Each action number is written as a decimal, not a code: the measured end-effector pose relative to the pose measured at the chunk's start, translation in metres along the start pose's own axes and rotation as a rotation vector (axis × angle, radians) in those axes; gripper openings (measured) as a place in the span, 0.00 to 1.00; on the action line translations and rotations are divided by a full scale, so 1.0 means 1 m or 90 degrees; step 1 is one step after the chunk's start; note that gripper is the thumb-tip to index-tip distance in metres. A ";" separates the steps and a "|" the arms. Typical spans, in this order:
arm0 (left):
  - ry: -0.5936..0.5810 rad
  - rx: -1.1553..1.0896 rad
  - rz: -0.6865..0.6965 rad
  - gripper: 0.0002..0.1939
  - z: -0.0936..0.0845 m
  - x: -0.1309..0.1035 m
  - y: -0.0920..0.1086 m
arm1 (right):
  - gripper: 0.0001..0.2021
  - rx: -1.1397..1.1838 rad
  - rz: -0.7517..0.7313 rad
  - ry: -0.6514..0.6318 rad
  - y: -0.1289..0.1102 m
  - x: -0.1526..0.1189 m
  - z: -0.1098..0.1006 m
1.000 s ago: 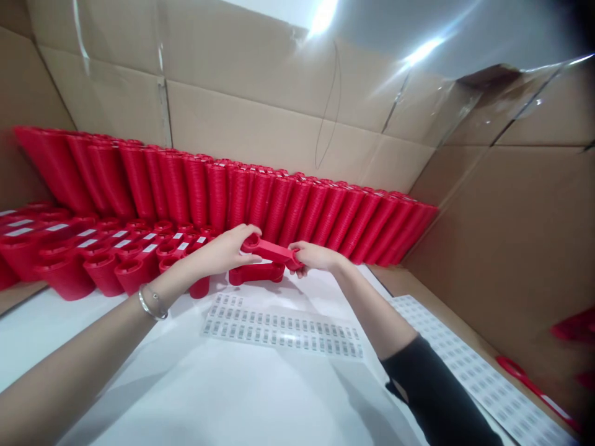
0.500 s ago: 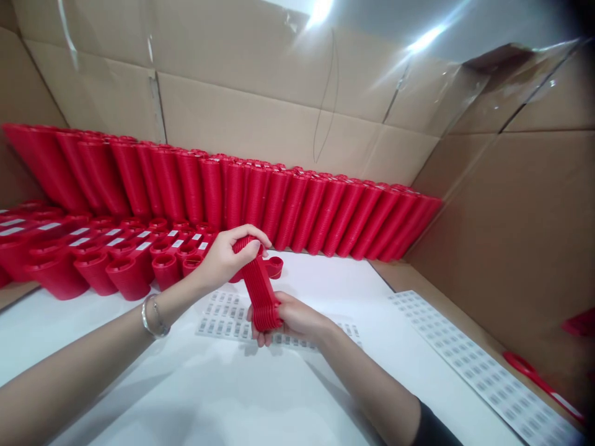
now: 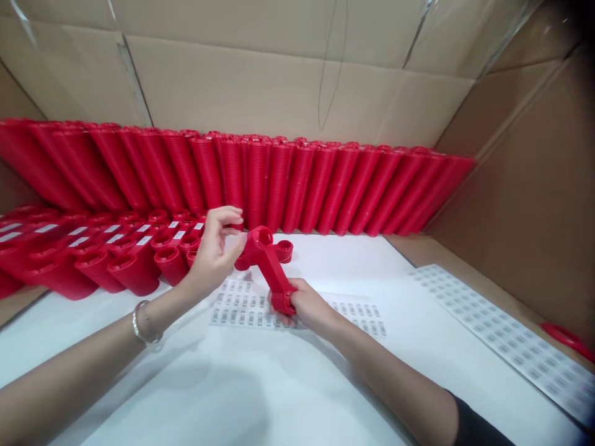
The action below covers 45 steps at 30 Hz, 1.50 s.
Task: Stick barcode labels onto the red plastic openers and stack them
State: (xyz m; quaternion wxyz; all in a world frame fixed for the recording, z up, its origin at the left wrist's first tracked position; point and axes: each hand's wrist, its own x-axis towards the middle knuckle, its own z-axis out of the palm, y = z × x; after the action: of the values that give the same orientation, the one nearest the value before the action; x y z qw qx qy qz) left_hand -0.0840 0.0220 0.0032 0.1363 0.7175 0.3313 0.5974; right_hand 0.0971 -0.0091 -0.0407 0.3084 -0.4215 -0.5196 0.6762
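Note:
My right hand (image 3: 309, 306) grips the near end of a stack of red plastic pieces (image 3: 274, 271), each a flat bar with a ring at either end. The stack is tilted, its far ring end pointing up and away. My left hand (image 3: 214, 251), with a bracelet at the wrist, is raised just left of that far end, thumb and fingers apart. Behind the held stack, another red ring-ended piece (image 3: 285, 249) lies on the white table, partly hidden. A sheet of small printed labels (image 3: 237, 303) lies beneath my hands.
Tall stacks of red pieces (image 3: 297, 186) line the cardboard wall (image 3: 232, 80) at the back. Shorter stacks with white labels (image 3: 134, 272) stand at the left. A second label sheet (image 3: 502, 347) lies at the right, near a red piece (image 3: 567, 337) by the side wall.
My left hand has let go of the stack's far end and moved a little left, its fingers opening. The stack has turned in my right hand, so its flat top face shows. The view has shifted.

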 end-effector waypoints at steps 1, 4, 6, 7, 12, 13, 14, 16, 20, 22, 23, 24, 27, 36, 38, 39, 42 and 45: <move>-0.010 0.084 0.048 0.09 -0.004 -0.003 -0.001 | 0.10 -0.003 -0.005 0.026 0.001 0.000 -0.002; -0.268 0.285 0.081 0.06 -0.011 -0.015 -0.007 | 0.10 -0.029 -0.015 0.082 0.006 -0.001 -0.005; -0.461 0.365 0.006 0.10 -0.011 -0.025 -0.014 | 0.10 -0.047 -0.016 0.097 0.010 -0.001 -0.005; -0.520 0.395 -0.034 0.12 -0.010 -0.029 -0.019 | 0.10 -0.055 -0.015 0.102 0.011 -0.001 -0.005; -0.574 0.432 -0.098 0.16 -0.004 -0.041 -0.033 | 0.09 -0.084 -0.004 0.118 0.010 -0.004 -0.003; -0.567 0.431 -0.097 0.16 -0.004 -0.041 -0.033 | 0.09 -0.090 -0.002 0.119 0.010 -0.005 -0.003; -0.559 0.436 -0.096 0.16 -0.004 -0.041 -0.032 | 0.09 -0.096 -0.001 0.118 0.009 -0.005 -0.003; -0.554 0.457 -0.091 0.15 -0.003 -0.040 -0.031 | 0.09 -0.106 -0.002 0.113 0.009 -0.006 -0.005; -0.568 0.487 -0.084 0.15 -0.002 -0.041 -0.028 | 0.08 -0.126 -0.006 0.090 0.012 -0.006 -0.010; -0.580 0.476 -0.094 0.15 0.000 -0.042 -0.026 | 0.07 -0.151 -0.010 0.078 0.012 -0.005 -0.014; -0.583 0.465 -0.102 0.15 0.001 -0.042 -0.025 | 0.07 -0.162 -0.012 0.074 0.012 -0.005 -0.016; -0.582 0.451 -0.109 0.14 0.002 -0.042 -0.024 | 0.07 -0.169 -0.012 0.071 0.012 -0.005 -0.017; -0.561 0.411 -0.128 0.11 0.005 -0.042 -0.019 | 0.07 -0.170 -0.008 0.068 0.010 -0.005 -0.020; -0.542 0.208 -0.230 0.11 0.000 -0.025 0.012 | 0.07 -0.266 -0.034 0.139 0.010 -0.006 -0.020; -0.485 0.118 -0.300 0.12 0.002 -0.023 0.020 | 0.07 -0.311 -0.047 0.162 0.008 -0.009 -0.018; -0.461 0.081 -0.335 0.12 0.003 -0.023 0.022 | 0.07 -0.332 -0.046 0.170 0.006 -0.010 -0.016; -0.430 0.018 -0.405 0.13 0.008 -0.025 0.024 | 0.07 -0.376 -0.037 0.182 0.000 -0.014 -0.011; -0.424 -0.006 -0.430 0.14 0.012 -0.027 0.022 | 0.07 -0.397 -0.034 0.190 -0.003 -0.015 -0.009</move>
State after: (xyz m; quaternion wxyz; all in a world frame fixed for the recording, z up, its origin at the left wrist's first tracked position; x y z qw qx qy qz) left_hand -0.0676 -0.0091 -0.0071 0.4252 0.7212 0.4818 0.2586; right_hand 0.1118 -0.0175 -0.0352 0.2551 -0.5757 -0.6615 0.4072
